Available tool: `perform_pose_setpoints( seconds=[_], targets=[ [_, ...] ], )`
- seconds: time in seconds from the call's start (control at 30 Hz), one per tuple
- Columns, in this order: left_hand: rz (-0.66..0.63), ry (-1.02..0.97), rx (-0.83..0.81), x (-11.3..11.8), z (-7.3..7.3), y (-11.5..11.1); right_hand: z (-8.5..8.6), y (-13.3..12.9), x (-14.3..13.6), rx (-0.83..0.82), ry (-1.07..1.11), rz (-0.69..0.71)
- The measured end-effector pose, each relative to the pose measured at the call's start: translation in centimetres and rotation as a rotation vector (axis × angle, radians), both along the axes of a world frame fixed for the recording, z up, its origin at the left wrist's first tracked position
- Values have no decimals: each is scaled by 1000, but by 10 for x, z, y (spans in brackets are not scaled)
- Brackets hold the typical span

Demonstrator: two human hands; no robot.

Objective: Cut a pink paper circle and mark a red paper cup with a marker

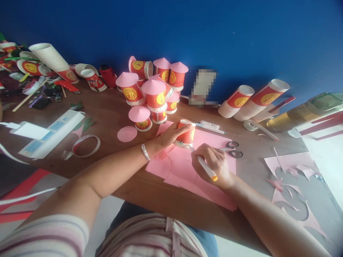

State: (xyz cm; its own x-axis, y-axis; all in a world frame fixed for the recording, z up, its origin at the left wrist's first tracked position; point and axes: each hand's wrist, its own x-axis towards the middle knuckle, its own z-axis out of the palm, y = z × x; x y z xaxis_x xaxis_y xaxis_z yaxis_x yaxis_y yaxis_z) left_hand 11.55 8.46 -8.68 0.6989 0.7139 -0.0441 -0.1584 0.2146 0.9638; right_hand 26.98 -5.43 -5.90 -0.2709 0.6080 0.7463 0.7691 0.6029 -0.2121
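Note:
My left hand (171,135) is wrapped round a red and white paper cup (187,134), which bears a yellow emblem and a small green drawing on its white band. In my right hand (211,162) is a white marker (205,167) with an orange end, its tip at or very close to the cup's white band. Beneath both hands lie pink paper sheets (184,171). Black-handled scissors (234,150) rest at the sheets' right edge. Behind the left hand stand several red cups with pink cone tops (154,89). A pink paper disc (127,134) lies near them.
A white power strip (52,134) and a tape roll (86,145) lie at left, below piled cups and craft items. Stacked cups (264,98), a tape dispenser (252,125) and a bottle (294,114) are at right. Pink scraps (278,159) lie at the right edge.

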Motion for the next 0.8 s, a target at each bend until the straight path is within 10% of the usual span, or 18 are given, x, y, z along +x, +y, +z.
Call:
perform_pose_setpoints(
  seconds=[0.8],
  targets=[
    [-17,9,56,1,7,-2,2,-3,-4,24,-53,46]
  ],
)
